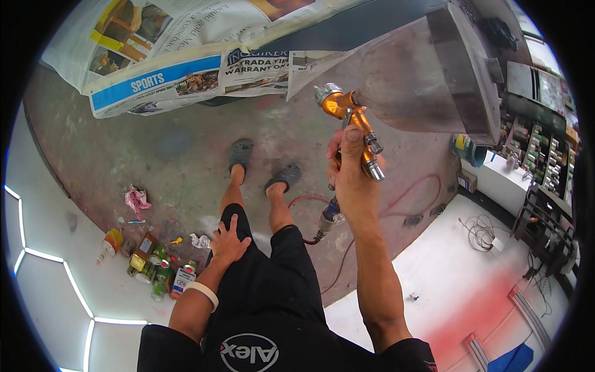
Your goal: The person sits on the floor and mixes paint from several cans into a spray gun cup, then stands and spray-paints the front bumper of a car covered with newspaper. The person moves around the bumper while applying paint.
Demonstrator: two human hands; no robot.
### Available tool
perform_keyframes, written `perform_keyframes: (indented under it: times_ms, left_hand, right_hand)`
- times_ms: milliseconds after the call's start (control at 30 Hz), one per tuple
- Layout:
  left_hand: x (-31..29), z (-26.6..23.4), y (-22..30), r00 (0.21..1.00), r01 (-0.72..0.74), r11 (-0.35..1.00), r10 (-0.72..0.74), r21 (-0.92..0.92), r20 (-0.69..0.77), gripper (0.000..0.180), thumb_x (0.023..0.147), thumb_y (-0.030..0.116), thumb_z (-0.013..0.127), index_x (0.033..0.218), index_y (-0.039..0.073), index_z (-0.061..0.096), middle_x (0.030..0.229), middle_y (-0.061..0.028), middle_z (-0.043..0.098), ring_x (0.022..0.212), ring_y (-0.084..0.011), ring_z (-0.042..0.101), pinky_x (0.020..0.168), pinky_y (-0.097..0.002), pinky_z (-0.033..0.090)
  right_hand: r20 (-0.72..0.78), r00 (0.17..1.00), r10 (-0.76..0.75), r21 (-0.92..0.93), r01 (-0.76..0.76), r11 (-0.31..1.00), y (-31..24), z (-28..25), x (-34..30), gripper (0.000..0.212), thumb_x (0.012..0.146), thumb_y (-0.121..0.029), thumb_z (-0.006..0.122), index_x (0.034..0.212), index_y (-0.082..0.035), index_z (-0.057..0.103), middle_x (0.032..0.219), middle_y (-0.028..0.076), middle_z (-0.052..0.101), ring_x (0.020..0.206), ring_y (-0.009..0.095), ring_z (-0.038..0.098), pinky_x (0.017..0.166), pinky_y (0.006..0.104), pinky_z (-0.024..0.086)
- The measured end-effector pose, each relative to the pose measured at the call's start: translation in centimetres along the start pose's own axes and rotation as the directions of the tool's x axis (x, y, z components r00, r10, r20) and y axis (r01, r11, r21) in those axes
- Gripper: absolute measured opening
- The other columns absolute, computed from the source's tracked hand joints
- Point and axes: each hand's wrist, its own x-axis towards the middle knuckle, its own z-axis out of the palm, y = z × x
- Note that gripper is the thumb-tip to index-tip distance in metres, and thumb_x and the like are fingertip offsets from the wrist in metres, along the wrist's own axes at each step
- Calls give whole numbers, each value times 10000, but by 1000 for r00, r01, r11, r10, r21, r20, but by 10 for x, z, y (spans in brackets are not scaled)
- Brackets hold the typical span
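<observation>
My right hand is wrapped round the grip of an orange spray gun, held up ahead of me on the right. A large translucent paint cup is fixed to the gun and looms close to the camera. Below the hand hangs a metal and blue air fitting, joined to a red hose. The gun's silver nozzle points left, towards newspaper sheets that are taped along a dark grey panel. My left hand lies on my left thigh with its fingers spread, holding nothing.
Several cans and bottles stand on the floor at the left, near a pink crumpled cloth. The hose loops over the stained concrete floor. At the right are shelves of small containers and a coiled cable.
</observation>
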Motion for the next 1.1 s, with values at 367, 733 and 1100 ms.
perform_keyframes:
  times_ms: [367,733,1100]
  left_hand:
    - [-2,-6,2,999,16,1000,-16,-7,33,1003,976,555,753,1781,286,218,1723,-300,343,1492,-570,465,1114,-707,494]
    - [3,-4,4,1000,-13,1000,13,17,-19,1035,951,552,782,1775,274,222,1652,-312,410,1415,-590,519,1114,-697,491]
    - [-2,-12,9,976,-164,985,154,-54,-151,1002,959,494,790,1743,124,289,1680,-315,406,1490,-533,485,1206,-632,439]
  right_hand:
    - [248,969,8,43,-19,999,-6,16,-3,616,1119,-635,589,1046,-25,633,844,49,640,545,59,467,498,254,364]
    - [-83,996,8,57,-4,998,-14,-29,28,659,1040,-708,680,1023,-51,630,776,37,582,509,76,462,464,265,354]
    - [-297,953,-56,3,60,998,-25,-52,1,637,1118,-604,624,1228,21,673,991,77,714,575,69,548,529,252,425]
